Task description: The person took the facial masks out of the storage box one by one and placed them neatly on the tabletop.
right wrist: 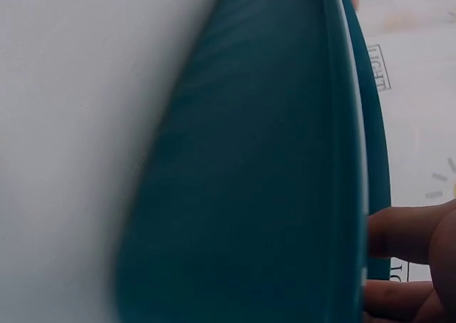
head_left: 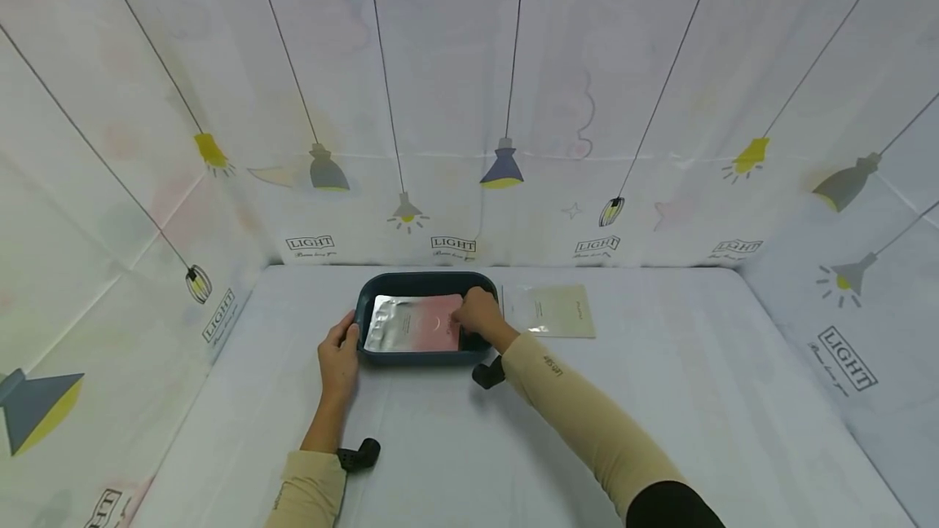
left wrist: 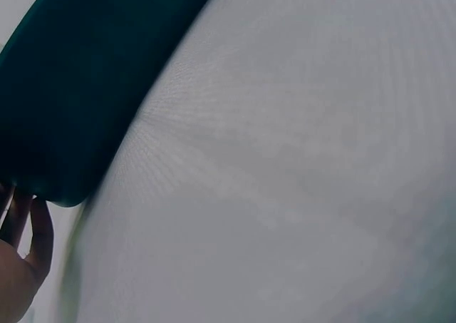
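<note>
A dark teal tray (head_left: 425, 358) stands on the white table with a silver-and-pink foil packet (head_left: 418, 324) lying in it. My left hand (head_left: 339, 361) rests against the tray's left end; in the left wrist view its fingers (left wrist: 43, 234) touch the outer wall. My right hand (head_left: 480, 316) reaches over the right part of the tray and pinches the packet's right edge. Its fingertips are partly hidden in the head view. Behind the tray's rim (right wrist: 349, 123) in the right wrist view, the bent fingers (right wrist: 402, 234) show, but the packet does not.
To the right of the tray lies a flat cream-and-clear packet (head_left: 561, 310) on the white tabletop (head_left: 660, 398). A fabric backdrop (head_left: 455, 88) printed with lamps rises behind the table and along both sides.
</note>
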`<state>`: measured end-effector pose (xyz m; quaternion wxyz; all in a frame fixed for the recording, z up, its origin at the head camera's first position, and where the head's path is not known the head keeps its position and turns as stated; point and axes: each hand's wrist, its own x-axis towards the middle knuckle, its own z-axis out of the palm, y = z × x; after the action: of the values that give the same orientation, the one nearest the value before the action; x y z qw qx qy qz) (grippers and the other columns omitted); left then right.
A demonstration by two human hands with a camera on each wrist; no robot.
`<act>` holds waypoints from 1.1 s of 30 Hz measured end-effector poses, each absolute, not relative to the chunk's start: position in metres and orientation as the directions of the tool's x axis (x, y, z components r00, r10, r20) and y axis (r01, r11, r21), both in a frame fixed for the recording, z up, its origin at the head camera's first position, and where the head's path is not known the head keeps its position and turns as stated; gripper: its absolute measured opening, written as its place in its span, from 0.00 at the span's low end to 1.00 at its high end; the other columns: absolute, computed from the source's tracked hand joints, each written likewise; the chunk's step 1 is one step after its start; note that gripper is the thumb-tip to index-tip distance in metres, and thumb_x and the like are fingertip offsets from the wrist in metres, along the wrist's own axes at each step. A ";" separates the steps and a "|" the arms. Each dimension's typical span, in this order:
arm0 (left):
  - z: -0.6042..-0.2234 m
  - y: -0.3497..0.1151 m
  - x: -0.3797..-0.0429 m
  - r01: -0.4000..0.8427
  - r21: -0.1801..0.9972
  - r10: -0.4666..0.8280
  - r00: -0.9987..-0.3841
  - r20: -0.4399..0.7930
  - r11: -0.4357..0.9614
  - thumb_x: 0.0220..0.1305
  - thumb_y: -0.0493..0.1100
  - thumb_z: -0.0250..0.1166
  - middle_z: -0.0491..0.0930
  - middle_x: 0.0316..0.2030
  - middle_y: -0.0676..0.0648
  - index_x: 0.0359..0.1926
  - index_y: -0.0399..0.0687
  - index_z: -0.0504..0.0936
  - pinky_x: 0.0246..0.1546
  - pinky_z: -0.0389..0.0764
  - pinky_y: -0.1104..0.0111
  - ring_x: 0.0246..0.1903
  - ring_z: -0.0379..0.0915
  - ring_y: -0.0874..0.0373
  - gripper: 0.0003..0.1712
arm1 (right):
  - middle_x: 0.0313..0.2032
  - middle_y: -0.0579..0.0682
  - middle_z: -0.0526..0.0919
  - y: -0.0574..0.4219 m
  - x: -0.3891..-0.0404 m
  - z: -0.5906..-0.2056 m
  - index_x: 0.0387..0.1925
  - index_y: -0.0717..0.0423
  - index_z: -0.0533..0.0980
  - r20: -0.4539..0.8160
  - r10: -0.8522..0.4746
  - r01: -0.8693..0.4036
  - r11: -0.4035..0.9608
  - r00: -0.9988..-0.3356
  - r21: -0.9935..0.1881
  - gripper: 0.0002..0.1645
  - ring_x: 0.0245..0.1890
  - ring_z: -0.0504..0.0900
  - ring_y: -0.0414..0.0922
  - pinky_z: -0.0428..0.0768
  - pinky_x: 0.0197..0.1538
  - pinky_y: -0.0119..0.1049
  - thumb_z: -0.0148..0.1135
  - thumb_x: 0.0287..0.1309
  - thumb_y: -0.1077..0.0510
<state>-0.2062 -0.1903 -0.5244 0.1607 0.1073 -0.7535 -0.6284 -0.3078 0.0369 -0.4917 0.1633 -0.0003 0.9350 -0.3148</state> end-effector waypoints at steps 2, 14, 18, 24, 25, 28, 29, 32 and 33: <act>-0.524 -0.190 -0.206 0.039 0.982 -0.363 -0.926 0.106 0.187 0.74 0.37 0.51 0.73 0.62 0.33 0.64 0.32 0.71 0.44 0.67 0.92 0.64 0.68 0.44 0.22 | 0.10 0.47 0.72 0.035 -0.305 -0.491 0.10 0.55 0.72 -0.283 -0.089 0.101 0.801 -0.955 -0.590 0.20 0.13 0.72 0.41 0.68 0.18 0.31 0.66 0.54 0.61; -0.523 -0.189 -0.205 0.045 0.980 -0.363 -0.925 0.113 0.192 0.73 0.37 0.51 0.73 0.62 0.32 0.64 0.30 0.71 0.45 0.66 0.93 0.64 0.67 0.44 0.22 | 0.23 0.51 0.79 0.030 -0.290 -0.490 0.34 0.64 0.80 -0.204 -0.086 0.087 0.698 -0.975 -0.711 0.06 0.18 0.80 0.43 0.79 0.22 0.31 0.60 0.55 0.66; -0.523 -0.189 -0.205 0.050 0.981 -0.360 -0.926 0.116 0.188 0.74 0.37 0.51 0.73 0.62 0.32 0.64 0.30 0.71 0.46 0.66 0.92 0.64 0.67 0.44 0.22 | 0.25 0.55 0.82 0.029 -0.289 -0.492 0.39 0.66 0.81 -0.202 -0.061 0.120 0.626 -0.978 -0.770 0.11 0.17 0.79 0.42 0.77 0.20 0.29 0.60 0.53 0.68; -0.524 -0.190 -0.205 0.040 0.981 -0.364 -0.925 0.109 0.192 0.74 0.37 0.51 0.73 0.62 0.33 0.64 0.31 0.71 0.46 0.66 0.92 0.64 0.67 0.45 0.22 | 0.28 0.55 0.85 0.025 -0.290 -0.496 0.37 0.67 0.82 -0.231 -0.030 0.187 0.489 -0.973 -0.852 0.10 0.19 0.81 0.40 0.80 0.23 0.30 0.63 0.51 0.69; -0.524 -0.190 -0.206 0.040 0.981 -0.365 -0.925 0.109 0.191 0.74 0.37 0.50 0.73 0.62 0.33 0.64 0.31 0.71 0.46 0.66 0.92 0.64 0.67 0.45 0.22 | 0.30 0.55 0.86 0.025 -0.290 -0.496 0.38 0.67 0.82 -0.229 -0.033 0.187 0.475 -0.973 -0.860 0.11 0.20 0.81 0.40 0.81 0.24 0.30 0.63 0.51 0.69; -0.530 -0.192 -0.209 0.046 0.982 -0.369 -0.923 0.111 0.181 0.74 0.37 0.50 0.72 0.62 0.32 0.64 0.32 0.70 0.45 0.65 0.92 0.65 0.67 0.44 0.22 | 0.34 0.57 0.87 0.026 -0.290 -0.495 0.40 0.67 0.83 -0.206 -0.026 0.174 0.441 -0.978 -0.881 0.12 0.23 0.82 0.41 0.82 0.27 0.31 0.63 0.52 0.68; -0.534 -0.193 -0.211 0.048 0.983 -0.370 -0.922 0.111 0.175 0.74 0.38 0.50 0.72 0.62 0.32 0.65 0.33 0.70 0.45 0.65 0.92 0.65 0.66 0.44 0.22 | 0.35 0.57 0.87 0.027 -0.290 -0.494 0.40 0.67 0.83 -0.194 -0.017 0.167 0.440 -0.981 -0.883 0.12 0.24 0.81 0.41 0.82 0.27 0.31 0.63 0.52 0.68; -0.548 -0.196 -0.217 0.045 0.983 -0.380 -0.918 0.111 0.179 0.75 0.41 0.50 0.73 0.62 0.34 0.65 0.36 0.71 0.45 0.65 0.92 0.65 0.67 0.46 0.23 | 0.35 0.57 0.87 0.034 -0.291 -0.491 0.39 0.67 0.83 -0.174 0.000 0.157 0.435 -0.985 -0.887 0.11 0.25 0.80 0.41 0.79 0.27 0.30 0.63 0.53 0.66; -0.553 -0.197 -0.219 0.043 0.982 -0.384 -0.917 0.111 0.183 0.75 0.42 0.51 0.73 0.62 0.35 0.65 0.37 0.71 0.45 0.65 0.92 0.64 0.67 0.47 0.23 | 0.35 0.57 0.87 0.037 -0.291 -0.489 0.38 0.66 0.84 -0.173 0.003 0.157 0.438 -0.985 -0.885 0.11 0.26 0.79 0.41 0.78 0.27 0.30 0.64 0.53 0.66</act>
<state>-0.2189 -0.1970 -0.5525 0.1695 0.1135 -0.7502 -0.6290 -0.2911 0.0366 -0.4887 0.0731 0.0472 0.8447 -0.5280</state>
